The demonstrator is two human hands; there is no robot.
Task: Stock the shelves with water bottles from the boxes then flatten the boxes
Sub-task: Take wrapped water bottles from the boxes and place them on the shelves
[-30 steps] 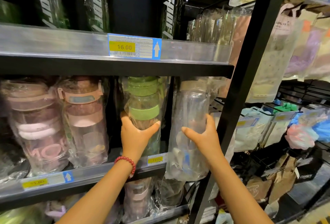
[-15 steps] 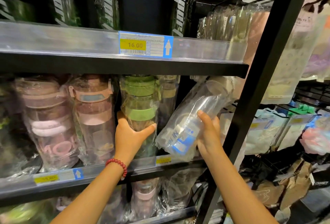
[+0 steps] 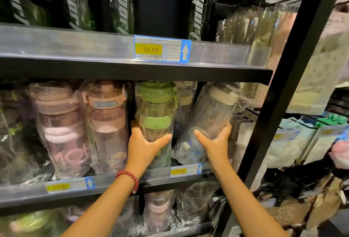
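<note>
Left hand (image 3: 145, 145), red bead bracelet (image 3: 130, 177) at the wrist, wrapped round the green-lidded clear plastic bottle in its film bag (image 3: 155, 116) — thumb at three o'clock of the bottle, fingers hidden behind at nine. Standing upright on the middle black metal shelf (image 3: 113, 184), under the upper shelf edge. Right hand (image 3: 215, 140) curled round the clear plastic bottle with the cream lid, also bagged in film (image 3: 209, 117), at three o'clock of the green one and just beside it. Leaning, cream lid tipped toward one o'clock, base down near the shelf's front rail by the yellow price tag (image 3: 179, 171). Both grips closed firmly on their bottles. At nine o'clock of the green bottle, two pink-lidded clear bottles in film (image 3: 105, 123), upright. Up at twelve, blue-and-yellow price label reading 16.00 (image 3: 160, 49). At three o'clock, black upright post of the rack (image 3: 283, 93).
</note>
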